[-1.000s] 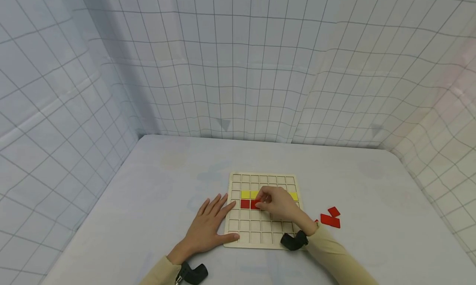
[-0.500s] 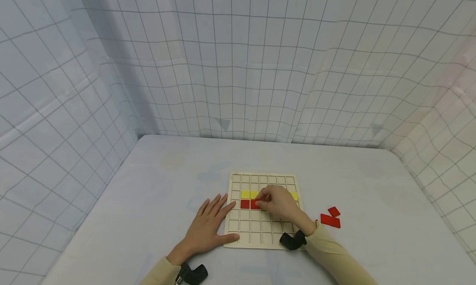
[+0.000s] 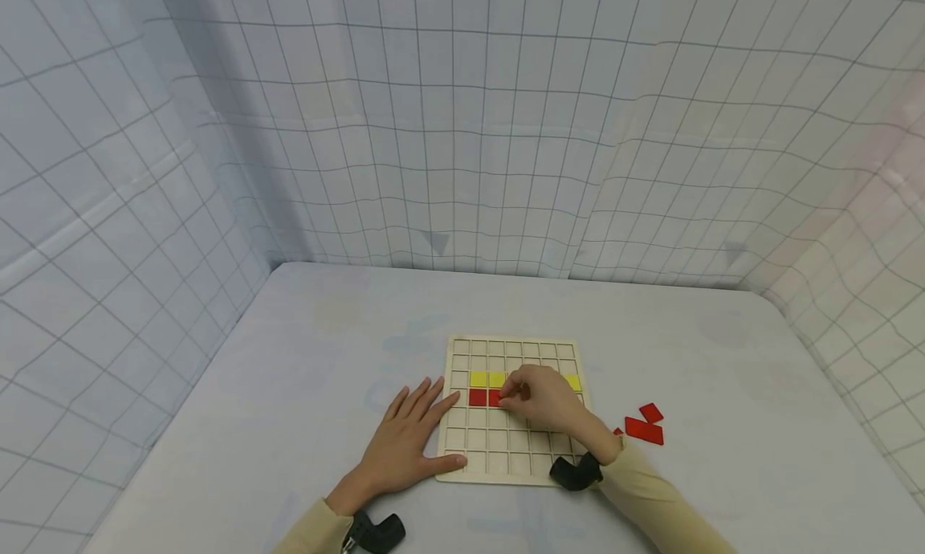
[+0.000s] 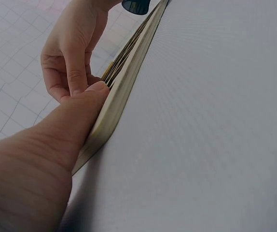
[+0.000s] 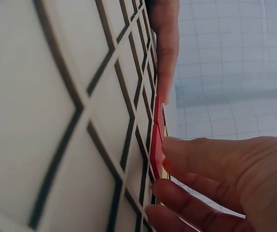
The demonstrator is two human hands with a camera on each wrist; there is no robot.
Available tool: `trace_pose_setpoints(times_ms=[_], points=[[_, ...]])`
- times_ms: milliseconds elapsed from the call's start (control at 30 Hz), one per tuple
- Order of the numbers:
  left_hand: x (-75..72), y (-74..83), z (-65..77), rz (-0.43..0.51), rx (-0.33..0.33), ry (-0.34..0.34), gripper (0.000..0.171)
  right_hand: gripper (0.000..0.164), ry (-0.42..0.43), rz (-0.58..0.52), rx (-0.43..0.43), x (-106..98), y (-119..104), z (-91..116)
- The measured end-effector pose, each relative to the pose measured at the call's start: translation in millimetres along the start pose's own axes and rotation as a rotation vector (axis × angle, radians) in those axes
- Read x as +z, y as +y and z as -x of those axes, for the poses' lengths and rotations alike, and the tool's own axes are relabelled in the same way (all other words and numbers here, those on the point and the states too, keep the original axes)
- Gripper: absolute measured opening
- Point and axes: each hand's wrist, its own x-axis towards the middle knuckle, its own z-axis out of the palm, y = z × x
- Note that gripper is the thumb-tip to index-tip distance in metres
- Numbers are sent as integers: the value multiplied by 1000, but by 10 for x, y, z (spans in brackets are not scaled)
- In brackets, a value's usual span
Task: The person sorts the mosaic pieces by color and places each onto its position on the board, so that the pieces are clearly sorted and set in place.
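Note:
A pale wooden grid board lies on the table. My left hand rests flat at its left edge, thumb over the near left corner and fingers spread. Two red tiles sit side by side in one row, just below a row of yellow tiles. My right hand is over the board, thumb and forefinger pinching at the right-hand red tile. In the right wrist view the thumb touches this red tile; the fingers curl beside it. Part of the yellow row is hidden behind the hand.
Loose red pieces lie on the white table to the right of the board, one partly hidden by the right wrist. Grid-patterned cloth stands behind and at both sides. Each wrist wears a black camera.
My right hand has shifted very slightly to the right, and more of the loose red piece by its wrist shows. My left hand stays in place on the board.

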Motion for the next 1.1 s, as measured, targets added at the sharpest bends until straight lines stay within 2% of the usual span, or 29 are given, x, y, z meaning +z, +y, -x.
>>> trace_pose_setpoints(times_ms=[233, 367, 500, 633, 800, 900, 1100], points=[[-6, 8, -13, -1, -8, -22, 86, 5, -63, -112, -98, -143, 125, 171], [-21, 15, -23, -2, -9, -33, 87, 8, -58, -155, -139, -277, 242, 315], [-38, 17, -26, -4, -6, -39, 88, 10, -28, -167, -91, -421, 397, 475], [-45, 8, -22, -8, -10, -43, 88, 13, -12, -156, 9, -580, 529, 634], [-40, -10, -14, -18, -10, -43, 88, 23, -52, -99, 104, -746, 655, 802], [-37, -13, -10, -13, -6, -39, 88, 29, -99, -75, 119, -814, 716, 867], [-29, -6, -5, -1, -8, -43, 88, 36, -169, -54, 83, -857, 792, 960]])
